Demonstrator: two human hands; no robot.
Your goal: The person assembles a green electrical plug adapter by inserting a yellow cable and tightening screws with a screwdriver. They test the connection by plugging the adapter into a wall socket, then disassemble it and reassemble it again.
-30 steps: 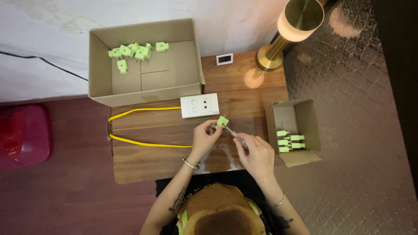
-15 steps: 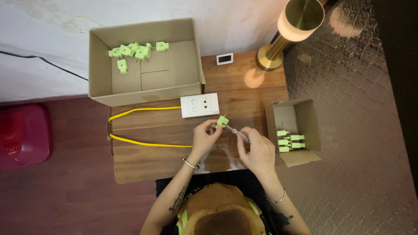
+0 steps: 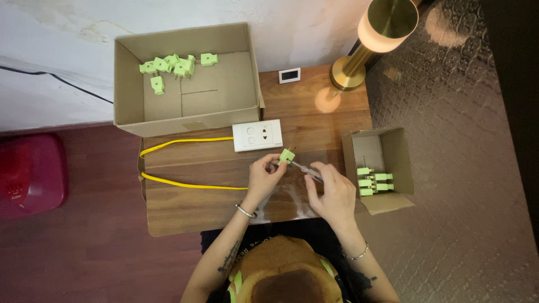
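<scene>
From the head camera, looking straight down, the left hand (image 3: 264,177) pinches a small green plug (image 3: 287,156) between its fingertips, prongs pointing toward 1 o'clock, just below the white socket plate (image 3: 257,135) that lies on the wooden bench (image 3: 185,205). The right hand (image 3: 335,193) is closed around a slim screwdriver-like tool (image 3: 306,170) whose tip touches the plug or lies just beside it; the exact contact is too small to tell. The likeliest slip, in my judgement, is the tool tip skating off the little plug and jabbing the left fingertips, since the plug is held in the air with nothing bracing it. A loose pinch could also let the plug twist or drop onto the bench, or roll off its near edge toward the lap. The yellow cable (image 3: 185,185) loops at 9 o'clock from the hands, close enough that a left forearm sweep might drag the socket plate. At 3 o'clock the small cardboard box (image 3: 401,168) holding green plugs overhangs the bench edge, so a right elbow bump could tip it. The large cardboard box (image 3: 126,90) at 11 o'clock and the brass lamp (image 3: 359,62) at 1 o'clock stand well apart.
</scene>
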